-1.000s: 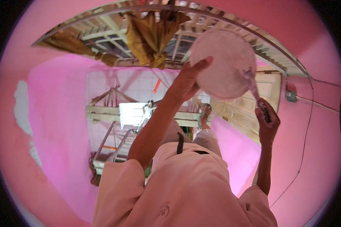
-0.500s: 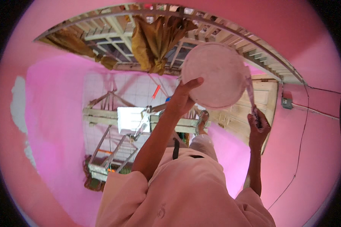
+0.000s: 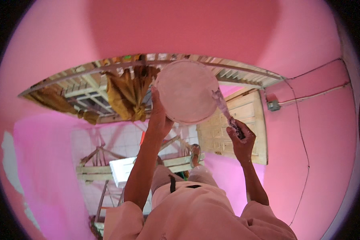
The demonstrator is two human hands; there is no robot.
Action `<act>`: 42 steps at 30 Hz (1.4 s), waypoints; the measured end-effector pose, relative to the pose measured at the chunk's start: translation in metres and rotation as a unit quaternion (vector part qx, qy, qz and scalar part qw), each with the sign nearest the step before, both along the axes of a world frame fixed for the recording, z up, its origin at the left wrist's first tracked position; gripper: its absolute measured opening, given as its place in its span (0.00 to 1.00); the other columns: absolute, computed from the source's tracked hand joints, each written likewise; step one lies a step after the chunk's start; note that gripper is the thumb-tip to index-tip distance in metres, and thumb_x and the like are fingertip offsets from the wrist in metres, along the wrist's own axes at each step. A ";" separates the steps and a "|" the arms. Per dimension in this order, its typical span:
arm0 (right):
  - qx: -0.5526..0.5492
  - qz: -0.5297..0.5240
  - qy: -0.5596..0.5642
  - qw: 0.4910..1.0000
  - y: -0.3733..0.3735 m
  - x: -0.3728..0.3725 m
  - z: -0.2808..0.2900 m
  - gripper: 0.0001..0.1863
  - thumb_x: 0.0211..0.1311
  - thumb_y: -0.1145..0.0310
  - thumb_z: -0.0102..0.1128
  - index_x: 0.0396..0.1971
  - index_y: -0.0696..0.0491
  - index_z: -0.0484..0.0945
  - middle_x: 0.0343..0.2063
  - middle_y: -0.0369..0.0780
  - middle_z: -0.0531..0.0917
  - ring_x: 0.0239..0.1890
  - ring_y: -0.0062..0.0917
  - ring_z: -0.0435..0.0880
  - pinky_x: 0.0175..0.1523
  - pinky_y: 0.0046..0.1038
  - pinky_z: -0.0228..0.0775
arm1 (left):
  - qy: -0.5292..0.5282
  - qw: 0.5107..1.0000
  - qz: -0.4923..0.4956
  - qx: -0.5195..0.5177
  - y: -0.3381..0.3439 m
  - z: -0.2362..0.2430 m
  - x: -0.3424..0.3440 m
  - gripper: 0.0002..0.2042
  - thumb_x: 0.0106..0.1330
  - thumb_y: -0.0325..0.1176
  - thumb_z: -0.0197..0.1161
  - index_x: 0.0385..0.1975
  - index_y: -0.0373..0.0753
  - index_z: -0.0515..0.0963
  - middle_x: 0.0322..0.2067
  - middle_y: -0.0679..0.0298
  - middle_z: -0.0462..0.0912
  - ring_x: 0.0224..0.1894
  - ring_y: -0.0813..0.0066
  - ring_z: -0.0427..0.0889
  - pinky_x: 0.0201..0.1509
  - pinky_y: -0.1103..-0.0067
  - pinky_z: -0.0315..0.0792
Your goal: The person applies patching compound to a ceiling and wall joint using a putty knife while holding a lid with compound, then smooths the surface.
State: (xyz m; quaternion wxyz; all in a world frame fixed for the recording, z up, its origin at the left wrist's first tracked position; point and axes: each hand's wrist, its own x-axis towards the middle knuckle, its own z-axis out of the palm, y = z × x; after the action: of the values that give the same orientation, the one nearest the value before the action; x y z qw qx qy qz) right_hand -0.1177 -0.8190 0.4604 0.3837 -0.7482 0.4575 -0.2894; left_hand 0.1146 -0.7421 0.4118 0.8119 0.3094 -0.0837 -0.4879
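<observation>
Near the frame's centre, the left hand [image 3: 159, 120] grips the round pale tray [image 3: 187, 92] by its rim, raised. The right hand [image 3: 240, 138], fist closed on a brush [image 3: 227, 113], touches bristles to the tray's right edge; loading seems underway, and next calls for a steady lift.

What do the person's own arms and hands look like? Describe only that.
Both forearms are bare from above the elbow down, and the left hand and right hand wear no gloves. Short, loose sleeves of a pale peach shirt cover the upper arms. No watch, ring or band can be made out.
</observation>
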 end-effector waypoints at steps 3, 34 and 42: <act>-0.017 -0.028 -0.026 0.999 -0.008 -0.005 0.020 0.17 0.51 0.73 0.65 0.42 0.61 0.77 0.32 0.36 0.81 0.33 0.13 0.75 0.41 0.17 0.68 | 0.002 1.000 -0.017 -0.003 -0.030 0.009 -0.008 0.38 0.61 0.67 0.37 0.63 0.43 0.54 0.60 0.59 0.61 0.60 0.63 0.64 0.62 0.65 0.61; -0.312 -0.122 -0.058 0.940 -0.107 -0.073 0.282 0.14 0.55 0.74 0.60 0.42 0.63 0.77 0.23 0.33 0.78 0.23 0.13 0.70 0.26 0.16 0.62 | 0.026 0.934 -0.263 -0.241 -0.192 0.246 -0.082 0.39 0.62 0.68 0.32 0.58 0.37 0.60 0.56 0.51 0.66 0.59 0.55 0.66 0.62 0.56 0.59; -0.558 -0.234 0.129 0.786 -0.110 -0.072 0.374 0.12 0.58 0.68 0.59 0.38 0.59 0.80 0.23 0.42 0.82 0.22 0.18 0.74 0.29 0.21 0.67 | -0.001 0.931 -0.284 -0.230 -0.206 0.327 -0.092 0.41 0.60 0.69 0.30 0.57 0.33 0.58 0.52 0.48 0.67 0.54 0.54 0.70 0.54 0.55 0.68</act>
State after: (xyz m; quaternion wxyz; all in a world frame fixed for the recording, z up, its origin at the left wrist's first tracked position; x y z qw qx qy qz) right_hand -0.1894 -0.9295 0.8343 -0.2423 -0.7321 0.4225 -0.4762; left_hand 0.0230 -0.9478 0.7388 0.6881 0.0776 -0.2786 -0.6655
